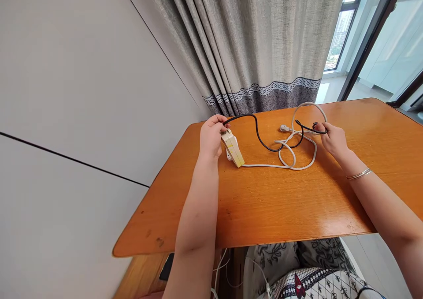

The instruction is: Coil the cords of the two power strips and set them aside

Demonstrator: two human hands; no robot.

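Observation:
My left hand (211, 136) is closed round one end of a black cable (261, 138) and rests against a cream power strip (233, 148) lying on the orange wooden table (264, 202). My right hand (333, 138) pinches the other end of the black cable near its plug. The cable sags in a curve between the two hands, just above the tabletop. The power strip's white cord (297, 158) lies in loose loops under the black cable, and its white plug (284, 128) rests on the table between my hands.
A grey curtain (251, 47) hangs behind the table, with a plain wall (82, 91) to the left and a window (380, 39) at the right. Patterned fabric (297, 268) and thin white wires (224, 268) show below the table's front edge.

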